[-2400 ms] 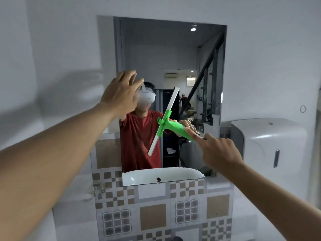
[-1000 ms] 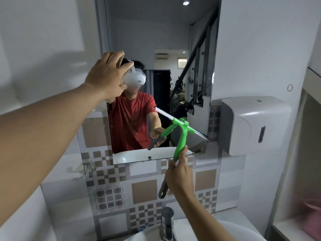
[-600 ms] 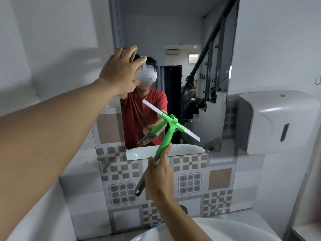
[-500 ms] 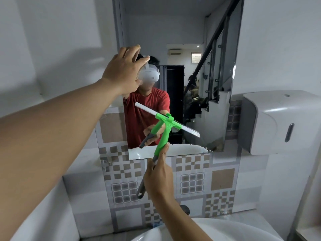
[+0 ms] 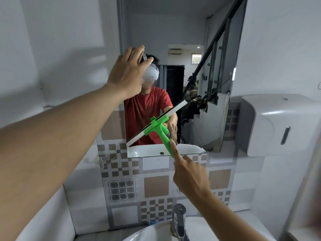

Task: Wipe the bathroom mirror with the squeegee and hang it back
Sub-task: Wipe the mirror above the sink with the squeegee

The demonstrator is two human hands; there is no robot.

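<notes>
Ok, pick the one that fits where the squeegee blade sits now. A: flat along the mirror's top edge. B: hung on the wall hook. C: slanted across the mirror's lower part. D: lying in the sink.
C: the right hand holds the squeegee slanted across the lower mirror.

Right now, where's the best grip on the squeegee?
The green handle of the squeegee, from below right, where the right hand already holds it. It runs down-right off the tilted blade, which lies across the lower mirror and must stay free.
</notes>
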